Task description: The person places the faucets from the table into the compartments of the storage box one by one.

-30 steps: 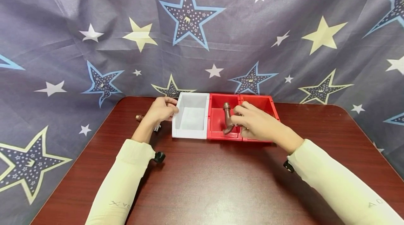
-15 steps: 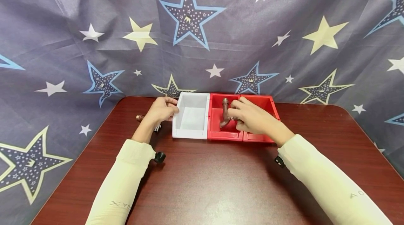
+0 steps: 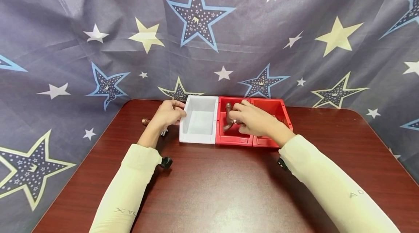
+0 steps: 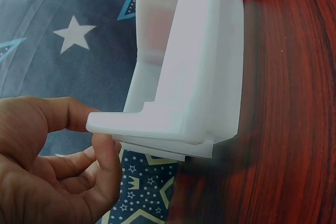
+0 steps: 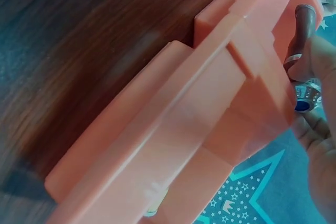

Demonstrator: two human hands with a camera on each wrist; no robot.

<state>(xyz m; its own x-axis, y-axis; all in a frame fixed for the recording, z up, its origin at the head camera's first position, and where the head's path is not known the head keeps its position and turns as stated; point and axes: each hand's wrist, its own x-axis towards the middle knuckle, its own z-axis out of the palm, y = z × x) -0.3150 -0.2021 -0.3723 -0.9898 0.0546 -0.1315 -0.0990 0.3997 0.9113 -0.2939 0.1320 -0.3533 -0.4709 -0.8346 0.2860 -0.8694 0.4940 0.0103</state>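
My left hand point(image 3: 170, 113) pinches the left rim of a white bin point(image 3: 197, 138) between thumb and finger, plain in the left wrist view, where the bin point(image 4: 197, 66) shows its wall. My right hand point(image 3: 253, 117) holds a brown tap point(image 3: 228, 116) with a copper-coloured end, over the middle red bin point(image 3: 234, 140). In the right wrist view the tap's dark body point(image 5: 302, 30) and a ridged metal end point(image 5: 307, 95) with a blue inside show beside the fingers. Whether the tap touches the bin cannot be told.
A second red bin point(image 3: 269, 142) stands at the right end of the row, with brownish pieces partly seen inside. Behind my left wrist lies another brown, copper-tipped piece point(image 3: 146, 121) and a silver-and-black part point(image 3: 164, 132). A star-patterned cloth point(image 3: 209, 62) hangs behind the table point(image 3: 209, 189).
The right hand has shifted left with the tap, from between the two red bins to over the middle one. The left hand keeps its hold on the white bin's rim.
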